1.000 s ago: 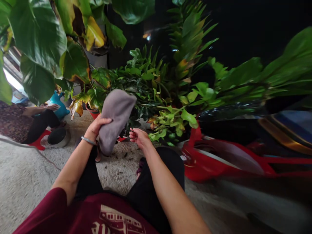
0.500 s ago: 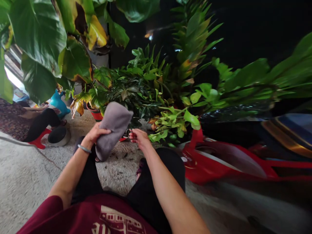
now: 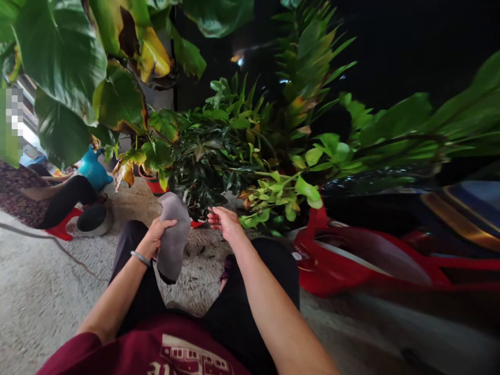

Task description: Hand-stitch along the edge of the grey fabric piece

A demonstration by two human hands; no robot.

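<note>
My left hand (image 3: pixel 155 235) grips a soft grey cloth piece (image 3: pixel 174 234) by its left side, thumb on top. The cloth is upright and bent, with a dark lower edge; a small pale blur shows at its upper right corner. A silver bangle (image 3: pixel 140 258) circles my left wrist. To the right of the cloth and apart from it, my right hand (image 3: pixel 226 223) is held with fingers curled in and pinched together. Whatever lies between those fingertips, if anything, is too small to make out. Both hands are above the gap between my knees.
Leafy potted plants (image 3: pixel 211 151) crowd the space ahead, one in a red pot (image 3: pixel 154 183). At right stands a red bag-like object (image 3: pixel 324 265). On the left, another person sits on a red stool (image 3: pixel 64 224) beside a grey bucket (image 3: pixel 94 219). A cable (image 3: pixel 58 240) crosses the concrete floor.
The cloth has dropped lower and turned from a rightward tilt to nearly upright, bending at the top. My left hand has shifted slightly down and right. My right hand has hardly moved.
</note>
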